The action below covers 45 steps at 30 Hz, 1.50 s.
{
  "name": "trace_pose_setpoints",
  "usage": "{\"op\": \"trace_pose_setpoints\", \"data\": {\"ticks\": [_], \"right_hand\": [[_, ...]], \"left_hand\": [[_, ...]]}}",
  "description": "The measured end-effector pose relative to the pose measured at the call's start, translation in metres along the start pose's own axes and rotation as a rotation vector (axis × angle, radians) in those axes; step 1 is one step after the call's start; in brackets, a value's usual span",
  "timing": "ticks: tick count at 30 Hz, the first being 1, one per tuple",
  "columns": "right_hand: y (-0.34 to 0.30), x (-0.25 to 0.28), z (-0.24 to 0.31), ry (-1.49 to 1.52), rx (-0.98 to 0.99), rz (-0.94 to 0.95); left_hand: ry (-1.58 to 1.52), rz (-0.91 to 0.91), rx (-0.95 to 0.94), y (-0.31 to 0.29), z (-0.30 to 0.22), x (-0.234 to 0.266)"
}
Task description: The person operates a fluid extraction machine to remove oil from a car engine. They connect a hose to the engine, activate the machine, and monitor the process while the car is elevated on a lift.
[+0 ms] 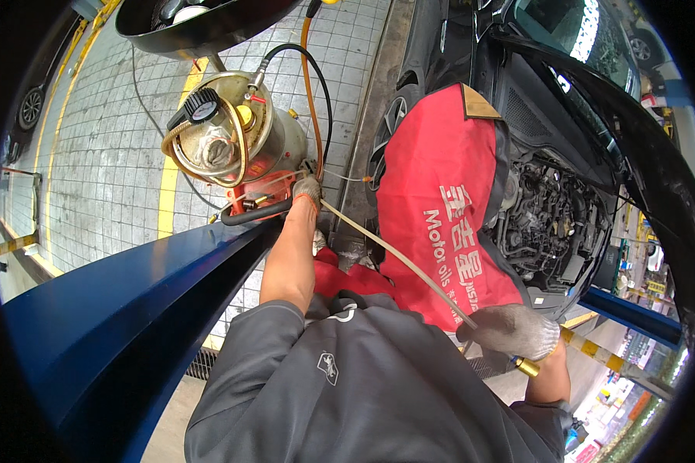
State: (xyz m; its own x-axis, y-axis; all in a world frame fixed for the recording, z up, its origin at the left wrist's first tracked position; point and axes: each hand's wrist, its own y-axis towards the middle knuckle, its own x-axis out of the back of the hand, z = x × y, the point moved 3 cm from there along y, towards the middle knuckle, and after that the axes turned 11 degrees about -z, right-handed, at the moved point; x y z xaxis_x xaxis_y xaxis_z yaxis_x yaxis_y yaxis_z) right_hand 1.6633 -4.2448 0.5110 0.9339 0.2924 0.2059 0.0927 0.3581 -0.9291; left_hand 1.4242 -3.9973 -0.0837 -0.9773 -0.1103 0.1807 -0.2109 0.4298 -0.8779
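1. The right hand (513, 332), in a pale knit glove, is closed around a pale hose (394, 253) on the near right; a brass fitting (527, 366) shows just below that hand.
2. The left hand (307, 189), also gloved, is by the right edge of the metal tank (282, 139), near its red base (259, 193); its fingers are partly hidden, so I cannot tell what they grip.
3. The hose spans from beside the left hand to the right hand, passing across the red cover (440, 170); that cover drapes over the edge of the black car (459, 42), left of the engine bay (552, 224).
4. A blue post (131, 301) bounds the near left; tiled floor (355, 46) runs between tank and car on the far side.
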Motion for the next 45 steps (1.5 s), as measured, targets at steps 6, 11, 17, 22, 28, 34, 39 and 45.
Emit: {"op": "trace_pose_setpoints", "data": {"ticks": [6,11,17,22,28,34,39,45], "right_hand": [[0.013,0.019,-0.060,-0.393,0.186,0.222],[0.017,0.028,-0.115,-0.707,0.432,0.208],[0.033,0.040,-0.164,-0.568,0.368,-0.024],[0.045,0.042,-0.186,-0.411,0.525,-0.294],[0.072,0.036,-0.201,-0.276,0.657,-0.334],[0.101,0.008,-0.152,-0.357,1.016,-0.390],[0.115,-0.036,-0.119,-0.181,0.958,-0.395],[0.101,-0.011,-0.134,-0.250,0.988,-0.531]], "left_hand": [[-0.065,-0.055,-0.150,-0.068,0.002,0.013],[-0.235,-0.019,-0.179,-0.131,-0.005,0.025],[-0.336,-0.033,-0.168,-0.178,-0.005,0.043],[-0.759,0.103,-0.205,-0.255,-0.011,0.049],[-1.085,0.392,-0.151,-0.347,-0.023,0.052],[-1.213,0.876,-0.176,-0.431,-0.029,0.040],[-1.114,0.761,-0.135,-0.436,-0.060,0.057],[-0.971,0.544,-0.316,-0.415,-0.105,0.080]]}}
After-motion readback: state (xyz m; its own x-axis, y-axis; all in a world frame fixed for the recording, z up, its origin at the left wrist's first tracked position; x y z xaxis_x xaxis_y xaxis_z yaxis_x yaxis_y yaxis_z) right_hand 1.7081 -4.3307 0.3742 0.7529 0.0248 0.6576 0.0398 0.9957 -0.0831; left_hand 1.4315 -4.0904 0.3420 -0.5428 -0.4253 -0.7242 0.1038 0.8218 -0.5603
